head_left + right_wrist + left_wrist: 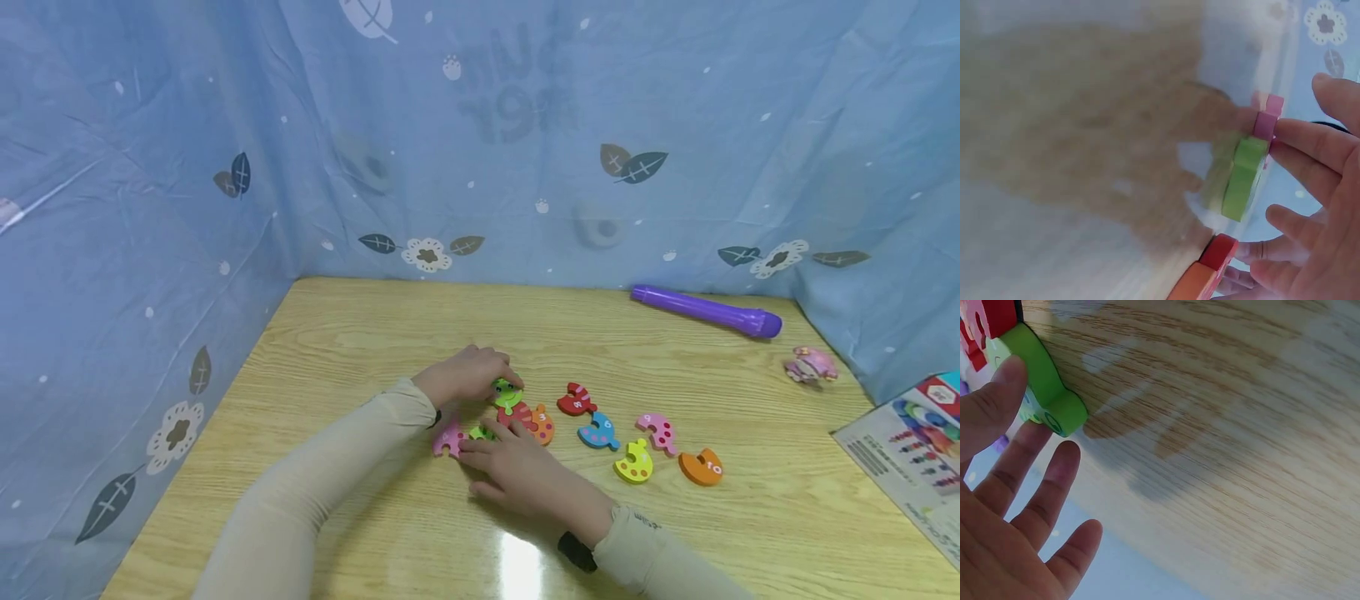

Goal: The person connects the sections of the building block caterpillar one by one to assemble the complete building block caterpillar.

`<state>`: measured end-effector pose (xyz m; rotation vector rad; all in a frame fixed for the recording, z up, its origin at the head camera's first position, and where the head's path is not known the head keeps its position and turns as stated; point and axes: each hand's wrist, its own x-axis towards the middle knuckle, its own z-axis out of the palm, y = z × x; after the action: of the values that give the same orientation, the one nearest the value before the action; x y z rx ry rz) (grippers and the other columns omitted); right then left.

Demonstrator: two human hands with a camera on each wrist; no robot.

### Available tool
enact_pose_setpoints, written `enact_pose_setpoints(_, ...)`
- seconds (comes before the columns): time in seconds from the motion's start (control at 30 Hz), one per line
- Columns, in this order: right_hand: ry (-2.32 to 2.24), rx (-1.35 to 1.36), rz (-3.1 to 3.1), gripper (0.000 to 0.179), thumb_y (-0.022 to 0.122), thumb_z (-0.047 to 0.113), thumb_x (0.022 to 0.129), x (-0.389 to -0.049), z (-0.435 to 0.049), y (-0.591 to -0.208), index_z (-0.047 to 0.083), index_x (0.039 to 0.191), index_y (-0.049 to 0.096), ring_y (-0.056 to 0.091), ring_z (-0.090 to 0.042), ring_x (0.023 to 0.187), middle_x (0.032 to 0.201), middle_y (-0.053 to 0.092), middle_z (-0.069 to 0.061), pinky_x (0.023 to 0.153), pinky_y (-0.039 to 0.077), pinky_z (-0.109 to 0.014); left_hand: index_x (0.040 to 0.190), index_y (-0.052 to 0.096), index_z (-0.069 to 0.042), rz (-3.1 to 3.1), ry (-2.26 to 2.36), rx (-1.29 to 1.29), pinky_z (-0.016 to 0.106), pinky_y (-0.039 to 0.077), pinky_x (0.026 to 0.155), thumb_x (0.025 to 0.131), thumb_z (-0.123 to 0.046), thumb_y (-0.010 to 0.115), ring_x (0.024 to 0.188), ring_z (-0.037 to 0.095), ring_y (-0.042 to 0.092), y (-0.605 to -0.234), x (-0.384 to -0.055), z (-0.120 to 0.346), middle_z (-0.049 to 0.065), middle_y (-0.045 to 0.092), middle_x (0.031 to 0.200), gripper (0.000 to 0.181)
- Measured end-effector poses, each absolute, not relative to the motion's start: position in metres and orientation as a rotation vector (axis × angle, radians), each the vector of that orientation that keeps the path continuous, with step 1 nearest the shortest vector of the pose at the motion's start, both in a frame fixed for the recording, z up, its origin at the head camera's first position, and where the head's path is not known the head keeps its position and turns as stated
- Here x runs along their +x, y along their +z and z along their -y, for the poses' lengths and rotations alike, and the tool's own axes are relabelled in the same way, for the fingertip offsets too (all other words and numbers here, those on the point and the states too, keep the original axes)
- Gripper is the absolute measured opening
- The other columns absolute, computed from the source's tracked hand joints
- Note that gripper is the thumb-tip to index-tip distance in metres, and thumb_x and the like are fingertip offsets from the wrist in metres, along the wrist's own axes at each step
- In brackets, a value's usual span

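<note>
My left hand (pixel 467 375) pinches a green puzzle piece with a smiling face (pixel 507 393) between thumb and forefinger; its other fingers are spread in the left wrist view. A red striped puzzle piece (pixel 514 413) adjoins the face piece, and an orange one numbered 3 (pixel 543 427) lies beside it. With fingers extended, my right hand (pixel 525 477) reaches over the pieces from the near side. In the right wrist view its fingertips touch a pink puzzle piece (pixel 1265 125), close by a light green puzzle piece (pixel 1244 181). That hand partly covers the green piece in the head view.
Right of the hands lie several loose numbered pieces, among them a red one (pixel 576 400), a blue one (pixel 598 431) and an orange one (pixel 702 467). A purple toy microphone (pixel 705 312), a small pink figure (pixel 811 365) and a printed box (pixel 911 458) stand farther right. Blue curtain encloses the table.
</note>
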<state>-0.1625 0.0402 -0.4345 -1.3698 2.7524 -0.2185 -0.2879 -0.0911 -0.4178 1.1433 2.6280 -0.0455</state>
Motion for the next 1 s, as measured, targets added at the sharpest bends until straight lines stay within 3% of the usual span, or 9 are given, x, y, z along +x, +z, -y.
enact_pose_setpoints(0.33, -0.173, -1.423, -2.741, 0.04, 0.052, 0.041, 0.091, -0.136, -0.06, -0.436, 0.02, 0.124, 0.06, 0.037, -0.03, 0.129, 0.13, 0.053, 0.008, 0.096, 0.033, -0.057, 0.125, 0.059, -0.033, -2.626, -0.028, 1.143, 0.048, 0.033, 0.1, 0.086, -0.014, 0.064, 0.122, 0.022, 0.044, -0.42, -0.289, 0.092, -0.001, 0.055, 0.124, 0.043)
enact_pose_setpoints(0.67, -0.225, -1.545, -2.82, 0.037, 0.06, 0.037, 0.085, -0.106, -0.11, -0.441, 0.019, 0.118, 0.063, 0.045, -0.031, 0.121, 0.122, 0.058, 0.008, 0.09, 0.04, -0.054, 0.125, 0.059, -0.032, -2.619, -0.026, 1.139, 0.046, 0.035, 0.099, 0.086, -0.015, 0.065, 0.122, 0.024, 0.044, -0.416, -0.287, 0.089, 0.0, 0.054, 0.126, 0.044)
enact_pose_setpoints(1.0, -0.24, -1.527, -2.923, 0.028, 0.075, 0.017, 0.074, -0.107, -0.151, -0.441, 0.016, 0.102, 0.071, 0.053, -0.029, 0.111, 0.108, 0.063, 0.004, 0.085, 0.045, -0.053, 0.127, 0.057, -0.033, -2.604, -0.06, 1.093, 0.048, 0.032, 0.1, 0.086, -0.012, 0.064, 0.124, 0.024, 0.043, -0.416, -0.288, 0.086, 0.001, 0.052, 0.129, 0.047)
